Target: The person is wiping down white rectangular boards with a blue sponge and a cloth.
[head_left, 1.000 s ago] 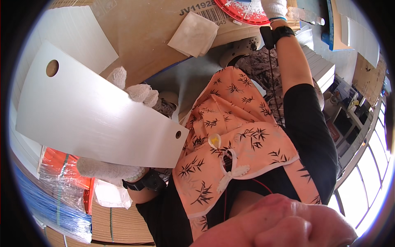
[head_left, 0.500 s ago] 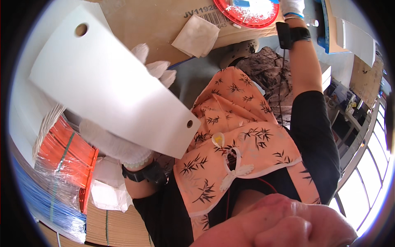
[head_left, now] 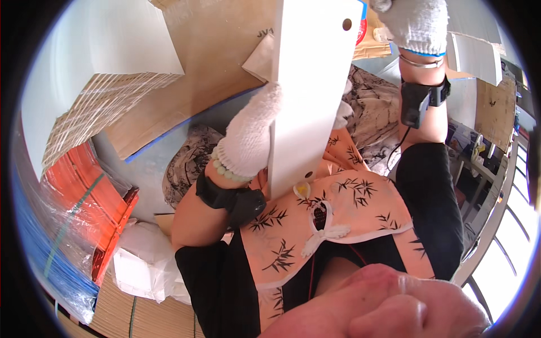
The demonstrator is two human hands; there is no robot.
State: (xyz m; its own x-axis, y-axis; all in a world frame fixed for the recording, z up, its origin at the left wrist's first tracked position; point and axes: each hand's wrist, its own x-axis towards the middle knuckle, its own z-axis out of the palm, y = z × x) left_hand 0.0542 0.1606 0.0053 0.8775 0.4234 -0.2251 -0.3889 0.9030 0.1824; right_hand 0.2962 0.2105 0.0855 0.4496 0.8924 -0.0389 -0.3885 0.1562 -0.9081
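Note:
A long white panel (head_left: 310,96) with a round hole near each end is held before my apron, its near end close to the apron. My left hand (head_left: 253,132), in a white knit glove, grips it by its long edges, the fingertips showing past the right side. My right hand (head_left: 420,25), also gloved, is raised at the top right, beside the panel's far end. Its fingers are partly cut off by the frame edge, so what they hold, if anything, cannot be made out. A red round tray (head_left: 361,32) shows only as a sliver behind the panel.
A stack of white panels (head_left: 112,107) rises at the left. Below it lie plastic-wrapped orange boards (head_left: 79,194) and blue ones (head_left: 51,265). A large cardboard sheet (head_left: 197,62) with a folded cloth (head_left: 260,59) lies ahead. White wrapping (head_left: 143,267) sits by my left elbow.
My left hand has swung the white panel from the left to the centre, and the panel now covers most of the red tray. My right hand has come nearer, toward the panel's far end.

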